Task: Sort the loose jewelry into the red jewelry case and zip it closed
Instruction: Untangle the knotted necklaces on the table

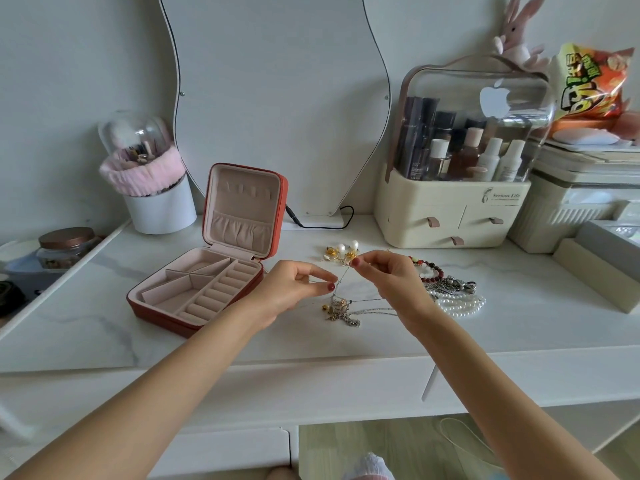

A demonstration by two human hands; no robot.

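Jewelry lies loose on the white marble-patterned worktop (pixel 346 341), and a thin chain (pixel 343 277) is stretched in the air between the two hands; the left hand (pixel 294 289) pinches the chain's lower part between thumb and forefinger, its other fingers curled; the right hand (pixel 388 275) pinches the chain higher up, beside the left grip and slightly beyond it, its fingers likewise curled; directly beneath both grips a tangle of gold and silver pieces (pixel 341 310) rests on the worktop, with fine chain strands running from it under the right wrist; just beyond the right grip sits a cluster of pearl earrings with gold fittings (pixel 341 251); to the right of the right hand lie a red and dark beaded bracelet (pixel 431 268), a silver piece (pixel 453 284) and a pearl strand (pixel 460 304), close together; to the left of the left grip the red jewelry case (pixel 204 271) stands open on the worktop, its lid upright and its pink lined compartments showing nothing inside; beyond the hands a cream cosmetics organizer (pixel 450 216) with a clear cover holds bottles; far to the left a white cup (pixel 162 209) holds brushes under a clear dome.
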